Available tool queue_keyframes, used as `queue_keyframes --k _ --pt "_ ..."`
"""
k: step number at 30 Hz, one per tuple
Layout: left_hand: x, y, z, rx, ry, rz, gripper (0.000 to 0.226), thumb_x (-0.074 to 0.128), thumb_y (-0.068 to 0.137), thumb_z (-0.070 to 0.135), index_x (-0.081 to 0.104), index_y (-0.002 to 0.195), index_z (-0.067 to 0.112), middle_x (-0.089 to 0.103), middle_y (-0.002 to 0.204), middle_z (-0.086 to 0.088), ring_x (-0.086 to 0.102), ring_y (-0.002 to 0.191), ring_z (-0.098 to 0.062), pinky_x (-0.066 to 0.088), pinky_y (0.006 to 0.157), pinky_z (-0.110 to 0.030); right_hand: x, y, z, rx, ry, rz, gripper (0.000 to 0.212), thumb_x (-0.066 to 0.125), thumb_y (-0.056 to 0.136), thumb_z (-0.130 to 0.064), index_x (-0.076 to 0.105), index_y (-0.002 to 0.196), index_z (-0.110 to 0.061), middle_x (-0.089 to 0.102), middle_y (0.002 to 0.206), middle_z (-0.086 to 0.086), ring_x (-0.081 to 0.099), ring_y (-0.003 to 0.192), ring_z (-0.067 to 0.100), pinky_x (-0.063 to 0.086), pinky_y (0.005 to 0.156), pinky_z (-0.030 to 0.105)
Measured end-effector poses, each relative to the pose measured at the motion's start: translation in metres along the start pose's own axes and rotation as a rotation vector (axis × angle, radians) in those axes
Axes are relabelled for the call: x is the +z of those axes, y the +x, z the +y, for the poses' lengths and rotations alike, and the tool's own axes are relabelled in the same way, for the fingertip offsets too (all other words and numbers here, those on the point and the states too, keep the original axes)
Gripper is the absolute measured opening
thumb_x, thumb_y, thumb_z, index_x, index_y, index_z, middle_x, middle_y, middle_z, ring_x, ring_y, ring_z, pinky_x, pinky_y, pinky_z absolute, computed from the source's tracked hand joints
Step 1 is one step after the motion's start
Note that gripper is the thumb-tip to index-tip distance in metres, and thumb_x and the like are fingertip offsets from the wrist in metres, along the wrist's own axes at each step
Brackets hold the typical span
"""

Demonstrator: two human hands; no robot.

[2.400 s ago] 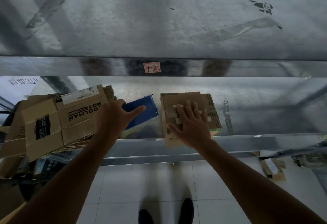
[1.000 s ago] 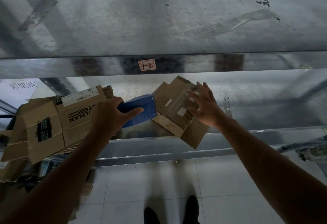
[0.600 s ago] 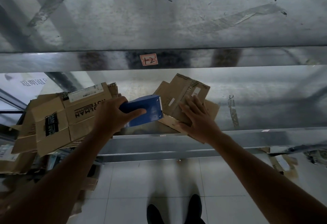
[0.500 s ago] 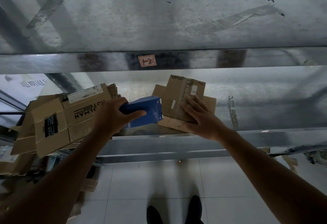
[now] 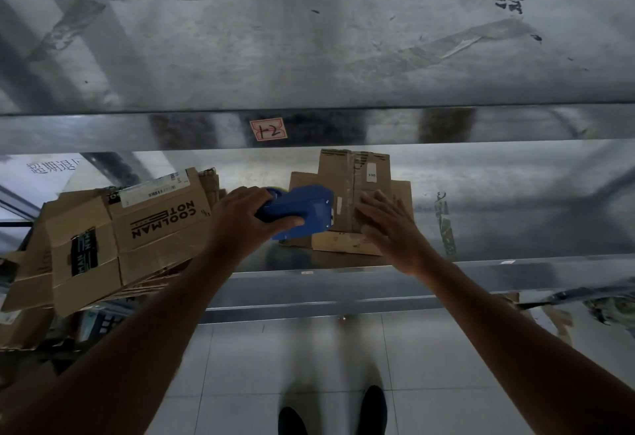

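Observation:
A flattened brown cardboard box (image 5: pixel 355 177) with a small white sticker lies on the lower metal shelf (image 5: pixel 515 221), squared to the shelf front. My right hand (image 5: pixel 385 225) presses flat on its near right part, fingers straight. My left hand (image 5: pixel 244 221) grips a blue tape dispenser (image 5: pixel 302 213) by its handle. The dispenser's front end sits at the left edge of the box, over the taped seam area.
A stack of flattened cartons (image 5: pixel 113 239), the top one printed COOLMAN NOTE, overhangs the shelf at the left. An upper shelf beam carries a small label (image 5: pixel 269 129). Tiled floor and my shoes (image 5: pixel 333 414) are below; cardboard scraps (image 5: pixel 556 318) lie at lower right.
The box was turned from a skewed angle to square with the shelf. My right hand settled flat on it, and the dispenser moved right against its left edge.

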State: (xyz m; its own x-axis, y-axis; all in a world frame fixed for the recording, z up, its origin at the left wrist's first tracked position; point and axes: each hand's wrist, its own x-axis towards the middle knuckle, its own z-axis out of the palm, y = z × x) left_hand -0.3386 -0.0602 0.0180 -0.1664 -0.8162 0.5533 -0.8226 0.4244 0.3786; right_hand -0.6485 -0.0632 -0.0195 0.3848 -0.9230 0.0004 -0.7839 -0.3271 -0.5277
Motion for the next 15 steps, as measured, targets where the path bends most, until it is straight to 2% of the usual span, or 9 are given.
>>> queue_keyframes --k 2,4,6,7,8,9,11,15 --pt "0.005 -0.003 -0.004 0.02 0.004 0.002 0.065 0.056 0.079 0.076 0.064 0.078 0.011 0.065 0.068 0.0 0.051 0.06 -0.009 0.045 0.059 -0.024 -0.008 0.005 -0.01 0.018 0.092 0.103 0.046 0.029 0.105 -0.047 0.06 0.132 -0.027 0.061 0.138 -0.004 0.047 0.139 0.017 0.014 0.124 0.058" --pt "0.006 -0.005 -0.008 0.039 -0.01 -0.005 0.068 0.055 0.079 0.077 0.064 0.077 0.01 0.065 0.069 0.0 0.054 0.061 -0.012 0.049 0.059 -0.028 -0.019 0.011 -0.019 0.053 0.208 0.15 0.034 0.044 0.107 -0.038 0.067 0.126 -0.022 0.062 0.128 -0.014 0.055 0.125 0.008 0.02 0.125 0.052" --pt "0.006 -0.004 -0.01 0.05 -0.042 -0.016 0.065 0.06 0.077 0.074 0.065 0.078 0.01 0.065 0.07 0.0 0.055 0.062 -0.013 0.049 0.059 -0.029 -0.027 0.015 -0.028 0.048 0.3 0.106 0.03 0.053 0.105 -0.036 0.067 0.128 -0.023 0.061 0.126 -0.017 0.058 0.119 0.001 0.04 0.115 0.037" --pt "0.005 -0.004 -0.01 0.055 -0.061 -0.021 0.062 0.064 0.076 0.071 0.065 0.078 0.009 0.066 0.071 0.0 0.055 0.062 -0.014 0.049 0.059 -0.029 -0.03 0.017 -0.032 0.043 0.34 0.055 0.031 0.056 0.103 -0.035 0.066 0.13 -0.023 0.062 0.128 -0.016 0.058 0.116 -0.005 0.047 0.106 0.024" --pt "0.004 -0.004 -0.01 0.062 -0.076 -0.025 0.06 0.066 0.075 0.069 0.065 0.079 0.009 0.066 0.072 -0.001 0.056 0.062 -0.014 0.05 0.059 -0.029 -0.031 0.018 -0.034 0.034 0.38 0.005 0.031 0.058 0.102 -0.033 0.066 0.131 -0.023 0.063 0.13 -0.014 0.058 0.111 -0.009 0.049 0.097 0.014" --pt "0.003 -0.004 -0.01 0.067 -0.086 -0.031 0.061 0.065 0.076 0.07 0.066 0.081 0.009 0.067 0.073 -0.001 0.057 0.063 -0.014 0.05 0.059 -0.029 -0.031 0.02 -0.036 0.029 0.407 -0.028 0.032 0.06 0.101 -0.031 0.066 0.132 -0.022 0.064 0.13 -0.011 0.058 0.109 -0.01 0.049 0.091 0.01" --pt "0.002 -0.005 -0.011 0.078 -0.104 -0.041 0.066 0.06 0.079 0.074 0.066 0.082 0.008 0.067 0.074 -0.001 0.057 0.064 -0.013 0.049 0.061 -0.025 -0.03 0.023 -0.037 0.039 0.449 -0.063 0.034 0.061 0.1 -0.028 0.064 0.133 -0.021 0.066 0.13 -0.006 0.062 0.109 -0.003 0.052 0.088 0.012" --pt "0.008 -0.009 -0.014 0.102 -0.124 -0.063 0.063 0.063 0.078 0.072 0.066 0.079 0.009 0.065 0.074 0.001 0.053 0.067 -0.008 0.043 0.066 -0.017 -0.026 0.025 -0.036 0.06 0.521 -0.152 0.038 0.065 0.098 -0.017 0.062 0.136 -0.021 0.069 0.122 -0.005 0.068 0.11 0.009 0.057 0.095 0.025"
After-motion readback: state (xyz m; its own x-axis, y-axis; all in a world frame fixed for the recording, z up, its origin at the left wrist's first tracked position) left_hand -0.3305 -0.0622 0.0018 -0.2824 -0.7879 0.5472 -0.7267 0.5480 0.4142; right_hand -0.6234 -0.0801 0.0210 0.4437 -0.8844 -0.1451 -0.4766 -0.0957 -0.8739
